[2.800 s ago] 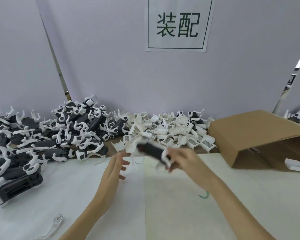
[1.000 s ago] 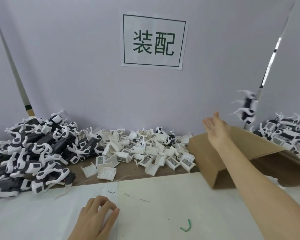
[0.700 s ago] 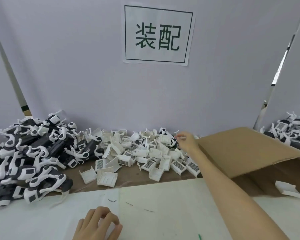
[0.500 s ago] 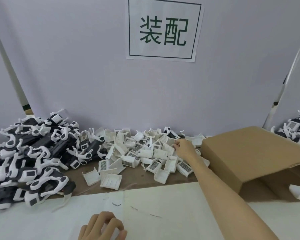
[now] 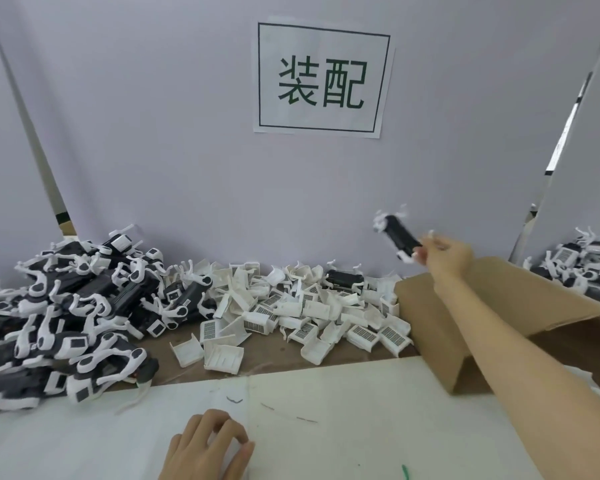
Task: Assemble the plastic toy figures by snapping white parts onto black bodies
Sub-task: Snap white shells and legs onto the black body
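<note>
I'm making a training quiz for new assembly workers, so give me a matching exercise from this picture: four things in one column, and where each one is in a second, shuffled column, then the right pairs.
Things
1. black toy body
2. left hand
3. pile of loose white parts
4. cardboard box

Places
A. resting on the white sheet, near edge
B. on its side, right of the white parts
C. held up in the right hand
D. along the wall, under the paper sign

Pairs: 1-C, 2-A, 3-D, 4-B

black body (image 5: 399, 238) | white parts attached | tilted, airborne | pinched above carton
</note>
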The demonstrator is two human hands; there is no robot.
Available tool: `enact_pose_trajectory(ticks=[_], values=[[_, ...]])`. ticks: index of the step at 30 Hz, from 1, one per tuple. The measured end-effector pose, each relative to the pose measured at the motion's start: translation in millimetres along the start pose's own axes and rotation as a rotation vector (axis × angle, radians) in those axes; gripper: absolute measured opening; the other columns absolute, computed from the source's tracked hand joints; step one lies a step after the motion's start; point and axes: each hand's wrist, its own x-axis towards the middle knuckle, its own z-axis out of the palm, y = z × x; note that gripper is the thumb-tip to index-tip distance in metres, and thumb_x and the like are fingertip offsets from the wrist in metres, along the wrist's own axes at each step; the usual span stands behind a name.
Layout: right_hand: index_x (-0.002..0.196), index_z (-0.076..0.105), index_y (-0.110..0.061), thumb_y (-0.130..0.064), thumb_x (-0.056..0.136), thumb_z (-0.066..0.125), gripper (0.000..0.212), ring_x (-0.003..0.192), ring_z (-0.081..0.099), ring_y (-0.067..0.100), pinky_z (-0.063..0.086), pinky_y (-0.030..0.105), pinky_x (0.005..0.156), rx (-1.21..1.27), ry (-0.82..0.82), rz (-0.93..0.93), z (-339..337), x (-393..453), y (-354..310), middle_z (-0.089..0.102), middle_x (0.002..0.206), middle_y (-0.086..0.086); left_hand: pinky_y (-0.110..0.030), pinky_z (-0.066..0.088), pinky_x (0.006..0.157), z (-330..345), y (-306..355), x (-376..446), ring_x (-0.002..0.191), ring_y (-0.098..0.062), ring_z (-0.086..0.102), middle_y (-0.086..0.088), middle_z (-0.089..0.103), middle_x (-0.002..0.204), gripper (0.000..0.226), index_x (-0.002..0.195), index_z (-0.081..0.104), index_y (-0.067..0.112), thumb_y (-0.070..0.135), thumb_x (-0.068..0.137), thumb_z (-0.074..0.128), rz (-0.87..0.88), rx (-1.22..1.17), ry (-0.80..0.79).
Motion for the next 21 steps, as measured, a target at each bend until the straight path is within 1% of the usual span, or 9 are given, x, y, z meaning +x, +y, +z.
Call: enact_pose_trajectory(ticks=[1,3,5,6,9,11,13,16,21], values=[[0.126,0.067,0.003,-0.011,0.099,0.069,0.030,0.052,0.066,0.003,0.058,0.019,0.059,0.189,0.077,0.061,-11.5,3.3,-8.2,0.069,0.083,0.010,-0.022,0.047,0.042,0.1,-0.3,0.1,0.074,-0.003,0.041,0.017,0.046,0.087,0.020,0.066,0.062,0.034,0.047,0.078,0.053,-0.003,0.007,0.002],[0.155,0.042,-0.010,-0.006,0.101,0.065,0.059,0.076,0.072,0.004,0.059,0.021,0.071,0.491,0.096,0.119,-28.5,0.7,-17.1,0.067,0.108,0.007,-0.023,0.048,0.041,-0.4,-0.8,-0.1,0.076,-0.004,0.041,0.017,0.045,0.089,0.015,0.079,0.052,0.041,0.053,0.086,0.051,0.002,0.014,0.001],[0.165,0.009,-0.030,0.001,0.102,0.059,0.086,0.097,0.070,0.016,0.058,0.028,0.081,0.578,-0.010,0.169,-29.2,-15.4,-17.3,0.061,0.121,0.003,-0.022,0.046,0.041,0.5,-2.0,-1.3,0.077,-0.003,0.041,0.019,0.043,0.090,0.019,0.085,0.041,0.040,0.057,0.086,0.050,0.000,0.023,-0.019],[0.164,0.003,-0.032,0.005,0.102,0.056,0.090,0.100,0.068,0.020,0.057,0.029,0.084,0.557,-0.069,0.179,-22.4,-28.1,-15.2,0.060,0.123,0.005,-0.022,0.044,0.041,0.4,-2.2,-1.4,0.077,-0.003,0.041,0.019,0.040,0.091,0.019,0.085,0.040,0.040,0.055,0.081,0.052,0.001,0.036,-0.026],[0.156,0.032,-0.021,0.006,0.101,0.057,0.066,0.093,0.072,0.023,0.060,0.033,0.084,0.372,-0.222,0.154,15.8,-72.4,-5.5,0.068,0.117,0.009,-0.019,0.041,0.045,-0.7,-3.5,-4.5,0.077,-0.002,0.040,0.019,0.049,0.085,0.011,0.077,0.054,0.042,0.053,0.076,0.053,0.021,0.066,-0.068],[0.135,0.057,-0.007,0.002,0.102,0.057,0.034,0.091,0.076,0.025,0.062,0.033,0.080,0.170,-0.368,0.118,47.3,-101.5,-0.4,0.075,0.104,0.009,-0.017,0.039,0.049,-2.7,-4.4,-7.1,0.078,-0.001,0.040,0.015,0.057,0.077,0.026,0.067,0.065,0.034,0.054,0.077,0.052,0.021,0.112,-0.100],[0.117,0.069,0.000,-0.002,0.103,0.056,0.019,0.087,0.078,0.026,0.062,0.031,0.074,0.004,-0.516,0.060,79.2,-130.1,6.1,0.078,0.094,0.009,-0.014,0.035,0.052,-5.7,-4.7,-9.0,0.078,0.000,0.039,0.015,0.058,0.076,0.029,0.067,0.066,0.035,0.056,0.079,0.050,0.022,0.156,-0.127],[0.109,0.074,-0.005,-0.006,0.102,0.058,0.017,0.094,0.076,0.029,0.062,0.036,0.080,-0.206,-0.715,-0.093,126.1,-171.1,9.9,0.077,0.099,0.009,-0.012,0.038,0.051,-8.8,-5.2,-10.1,0.075,0.005,0.046,0.018,0.058,0.077,0.031,0.069,0.066,0.039,0.061,0.080,0.047,0.019,0.172,-0.189],[0.144,0.056,-0.025,-0.013,0.101,0.063,0.045,0.126,0.058,0.022,0.048,0.040,0.109,-0.394,-1.015,-0.337,191.0,-221.0,16.7,0.058,0.142,0.007,-0.013,0.038,0.053,-8.0,-3.6,-7.9,0.060,-0.003,0.061,0.017,0.058,0.073,0.032,0.066,0.065,0.039,0.062,0.077,0.046,0.008,0.188,-0.208]])
